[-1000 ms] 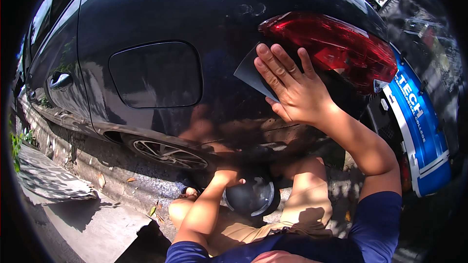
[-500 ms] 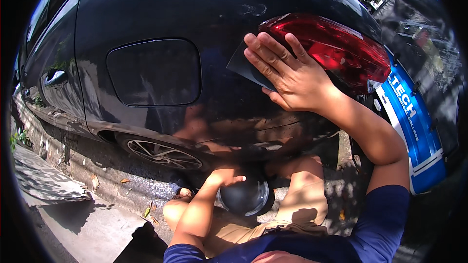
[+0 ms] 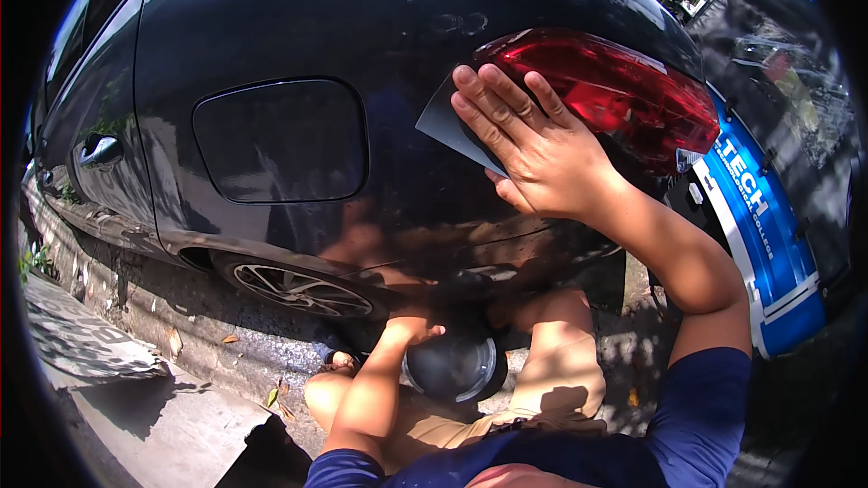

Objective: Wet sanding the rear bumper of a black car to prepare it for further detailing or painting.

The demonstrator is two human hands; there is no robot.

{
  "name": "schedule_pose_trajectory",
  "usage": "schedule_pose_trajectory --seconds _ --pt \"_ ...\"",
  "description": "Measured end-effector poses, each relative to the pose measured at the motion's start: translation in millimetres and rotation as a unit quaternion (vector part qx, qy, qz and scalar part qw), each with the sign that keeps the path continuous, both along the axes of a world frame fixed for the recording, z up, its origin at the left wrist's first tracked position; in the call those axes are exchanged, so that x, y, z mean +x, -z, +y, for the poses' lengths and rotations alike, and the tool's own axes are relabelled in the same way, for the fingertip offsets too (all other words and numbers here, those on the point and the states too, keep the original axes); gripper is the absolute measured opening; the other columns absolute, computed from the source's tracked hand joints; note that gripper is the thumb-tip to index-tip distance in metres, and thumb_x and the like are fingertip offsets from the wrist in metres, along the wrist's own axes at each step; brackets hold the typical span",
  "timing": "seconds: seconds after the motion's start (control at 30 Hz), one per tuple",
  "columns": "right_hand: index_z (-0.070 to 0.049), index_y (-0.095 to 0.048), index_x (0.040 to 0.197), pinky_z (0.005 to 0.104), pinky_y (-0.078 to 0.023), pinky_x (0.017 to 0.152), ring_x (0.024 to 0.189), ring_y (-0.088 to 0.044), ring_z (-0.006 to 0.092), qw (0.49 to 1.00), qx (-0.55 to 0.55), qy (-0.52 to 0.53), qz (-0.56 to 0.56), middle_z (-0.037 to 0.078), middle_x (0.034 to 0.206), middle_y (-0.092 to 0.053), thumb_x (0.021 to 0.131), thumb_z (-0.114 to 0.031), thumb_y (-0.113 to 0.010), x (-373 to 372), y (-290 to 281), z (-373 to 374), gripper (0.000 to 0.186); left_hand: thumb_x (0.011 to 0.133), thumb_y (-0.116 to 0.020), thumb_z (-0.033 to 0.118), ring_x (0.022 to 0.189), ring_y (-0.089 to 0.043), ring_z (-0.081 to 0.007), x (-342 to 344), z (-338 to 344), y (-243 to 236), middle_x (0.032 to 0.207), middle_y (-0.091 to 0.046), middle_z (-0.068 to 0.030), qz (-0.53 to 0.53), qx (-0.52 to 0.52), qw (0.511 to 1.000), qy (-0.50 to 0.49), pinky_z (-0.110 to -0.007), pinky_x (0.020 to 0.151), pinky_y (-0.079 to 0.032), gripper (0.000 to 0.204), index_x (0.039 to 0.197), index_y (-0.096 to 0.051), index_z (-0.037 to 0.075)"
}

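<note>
The dark glossy car panel (image 3: 298,27) has a fuel flap (image 3: 280,140) and a red tail light (image 3: 633,99). My right hand (image 3: 533,149) lies flat, fingers straight and slightly apart, on a dark grey sheet (image 3: 443,126) against the panel just left of that light. Low in the middle, my left hand (image 3: 416,330) is near the car's lower edge, beside a black round bowl-like object (image 3: 448,366); its thumb sticks out, and its fingers are hidden or too indistinct to tell.
A spoked wheel (image 3: 298,287) is at lower left, above rough pavement (image 3: 208,334) with dry leaves. A pale board (image 3: 158,420) lies bottom left. A blue-and-white panel (image 3: 768,262) and a dark covered bulk (image 3: 778,45) are on the right. My bent knees (image 3: 561,361) face the car.
My right hand and the grey sheet have shifted up and left along the panel, then slightly down since half a second ago. The whole view has shifted slightly. My left hand stays low.
</note>
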State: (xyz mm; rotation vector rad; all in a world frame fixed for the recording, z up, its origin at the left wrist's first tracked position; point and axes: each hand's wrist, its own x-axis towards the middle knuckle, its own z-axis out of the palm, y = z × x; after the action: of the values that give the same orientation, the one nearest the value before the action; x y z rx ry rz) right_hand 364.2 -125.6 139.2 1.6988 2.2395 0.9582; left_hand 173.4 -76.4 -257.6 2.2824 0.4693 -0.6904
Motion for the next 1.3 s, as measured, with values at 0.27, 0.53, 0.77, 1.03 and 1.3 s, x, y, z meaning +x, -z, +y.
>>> schedule_pose_trajectory --seconds 0.27,0.53,0.77,1.03,1.3 --pt "0.000 -0.021 0.162 0.0503 0.006 0.127 0.160 -0.006 0.0277 0.998 0.023 0.027 0.049 0.015 0.172 -0.012 0.084 -0.040 -0.061 -17 8 5 0.095 0.090 -0.062 0.068 0.137 -0.051 -0.0387 -2 4 -14 0.146 -0.054 -0.0246 -0.034 -0.089 0.994 -0.048 -0.042 0.115 -0.040 0.087 0.148 -0.050 0.005" --pt "-0.001 -0.020 0.162 0.0526 0.008 0.126 0.160 -0.004 0.0286 0.999 0.029 0.008 0.038 0.014 0.172 -0.010 0.076 -0.039 -0.064 -12 11 16 0.104 0.090 -0.062 0.067 0.135 -0.053 -0.0400 2 5 -19 0.143 -0.056 -0.0255 -0.086 -0.109 0.988 -0.067 -0.043 0.114 -0.042 0.085 0.148 -0.050 0.005" --pt "0.000 -0.022 0.161 0.0542 0.005 0.127 0.160 -0.008 0.0289 0.998 -0.012 -0.019 0.066 0.015 0.172 -0.013 0.079 -0.035 -0.063 -9 4 11 0.098 0.091 -0.061 0.066 0.136 -0.052 -0.0389 -5 -1 -14 0.146 -0.055 -0.0220 -0.101 -0.065 0.990 -0.071 -0.044 0.114 -0.042 0.084 0.149 -0.049 0.006" --pt "-0.001 -0.023 0.161 0.0515 0.005 0.127 0.160 -0.008 0.0278 1.000 -0.005 -0.002 0.019 0.014 0.172 -0.013 0.076 -0.037 -0.063 -3 2 4 0.101 0.091 -0.063 0.064 0.134 -0.053 -0.0398 6 -4 -16 0.142 -0.058 -0.0227 -0.109 -0.035 0.992 -0.049 -0.046 0.111 -0.044 0.079 0.144 -0.053 0.005" --pt "-0.004 -0.023 0.162 0.0556 0.008 0.126 0.160 -0.008 0.0274 0.999 -0.021 0.025 0.003 0.012 0.172 -0.013 0.082 -0.043 -0.060 1 5 -7 0.096 0.090 -0.066 0.061 0.135 -0.052 -0.0390 5 -5 -10 0.144 -0.056 -0.0220 -0.108 -0.025 0.992 -0.062 -0.045 0.112 -0.043 0.078 0.145 -0.052 0.007"
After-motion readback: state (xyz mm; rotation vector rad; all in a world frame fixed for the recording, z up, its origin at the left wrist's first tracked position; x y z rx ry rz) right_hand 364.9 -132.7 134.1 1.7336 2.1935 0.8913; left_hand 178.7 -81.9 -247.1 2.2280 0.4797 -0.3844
